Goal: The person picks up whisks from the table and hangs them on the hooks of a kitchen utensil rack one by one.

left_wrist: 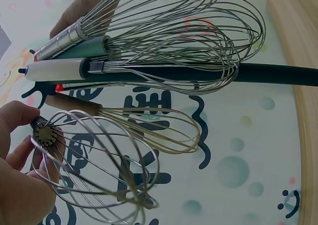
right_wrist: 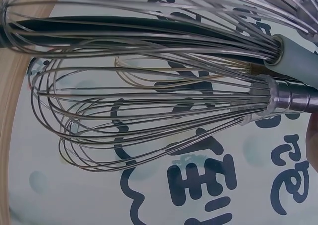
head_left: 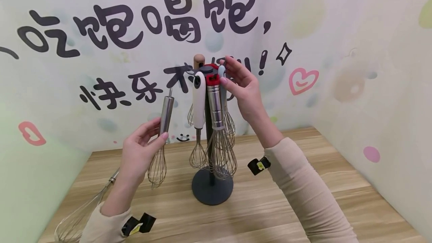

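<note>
My left hand (head_left: pixel 140 147) holds a whisk (head_left: pixel 167 113) by its slim steel handle, between thumb and fingers. Its wire loops hang downward, left of the dark whisk stand (head_left: pixel 212 192). In the left wrist view those loops (left_wrist: pixel 107 160) fill the lower part. Up at the stand's top, my right hand (head_left: pixel 246 89) has its thumb against a grey-blue-handled whisk (head_left: pixel 222 71), with the fingers curved beyond it. Beside it hang a steel-handled whisk with a red top (head_left: pixel 215 102) and a white-handled whisk (head_left: pixel 199 102). A wooden-handled whisk (head_left: pixel 199 60) hangs at the back.
A large wire whisk (head_left: pixel 84 207) lies on the wooden table (head_left: pixel 270 201), partly hidden by my left forearm. Behind the table stands a wall (head_left: pixel 303 29) with black lettering and coloured shapes; another wall (head_left: pixel 381 85) rises on the right.
</note>
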A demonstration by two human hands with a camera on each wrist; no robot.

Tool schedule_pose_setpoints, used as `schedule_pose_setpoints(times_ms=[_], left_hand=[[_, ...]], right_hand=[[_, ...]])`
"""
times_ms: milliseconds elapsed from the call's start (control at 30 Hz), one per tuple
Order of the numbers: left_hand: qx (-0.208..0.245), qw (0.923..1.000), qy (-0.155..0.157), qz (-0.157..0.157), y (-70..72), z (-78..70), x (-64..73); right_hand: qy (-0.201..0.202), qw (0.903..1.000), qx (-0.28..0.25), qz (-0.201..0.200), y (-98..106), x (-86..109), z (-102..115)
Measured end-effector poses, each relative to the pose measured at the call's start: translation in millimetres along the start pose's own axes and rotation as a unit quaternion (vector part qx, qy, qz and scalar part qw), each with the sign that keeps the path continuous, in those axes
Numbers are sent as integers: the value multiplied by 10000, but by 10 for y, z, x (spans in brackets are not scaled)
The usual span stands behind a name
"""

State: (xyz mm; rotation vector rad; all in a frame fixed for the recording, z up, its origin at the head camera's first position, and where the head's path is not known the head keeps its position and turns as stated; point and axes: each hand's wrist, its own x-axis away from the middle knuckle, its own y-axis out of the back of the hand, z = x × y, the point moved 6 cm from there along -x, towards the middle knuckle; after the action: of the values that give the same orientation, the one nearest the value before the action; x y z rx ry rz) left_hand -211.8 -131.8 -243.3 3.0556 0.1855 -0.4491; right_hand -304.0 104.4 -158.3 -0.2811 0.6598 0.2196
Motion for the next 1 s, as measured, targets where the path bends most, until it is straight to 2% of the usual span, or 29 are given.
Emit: schedule_pose_setpoints(times_ms=[267, 500, 1000], left_hand=[[-1, 9999, -107, 107, -56, -88, 11], [41, 9998, -187, 64, -103, -185, -12], [-107, 9984, -559, -74, -215, -340, -127]], right_hand=[[-15, 9999, -126, 77, 11, -15, 0], [-15, 9999, -110, 45, 4, -2, 13], [155, 9993, 64, -327, 5, 63, 78]])
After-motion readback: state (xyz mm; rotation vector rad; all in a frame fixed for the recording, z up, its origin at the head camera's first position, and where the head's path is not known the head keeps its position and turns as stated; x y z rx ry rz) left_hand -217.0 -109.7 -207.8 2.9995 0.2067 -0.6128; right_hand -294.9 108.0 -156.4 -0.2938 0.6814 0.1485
